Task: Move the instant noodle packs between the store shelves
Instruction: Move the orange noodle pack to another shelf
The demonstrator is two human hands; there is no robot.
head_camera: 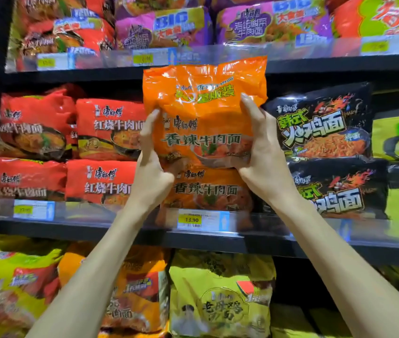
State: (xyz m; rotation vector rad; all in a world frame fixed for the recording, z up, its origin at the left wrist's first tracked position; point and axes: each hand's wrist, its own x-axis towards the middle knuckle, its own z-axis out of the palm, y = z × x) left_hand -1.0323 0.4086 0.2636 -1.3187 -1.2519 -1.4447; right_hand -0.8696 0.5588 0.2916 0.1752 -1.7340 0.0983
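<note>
With the left hand (150,164) and right hand (264,154) gripping the orange beef noodle pack (203,103) by its sides, hold it level while lifting clear of the matching pack (208,191) beneath them.

noodle pack (203,113) sat between left hand (152,167) and right hand (261,162) | up front of middle shelf (96,231) | second pack (208,191) just below it
</note>
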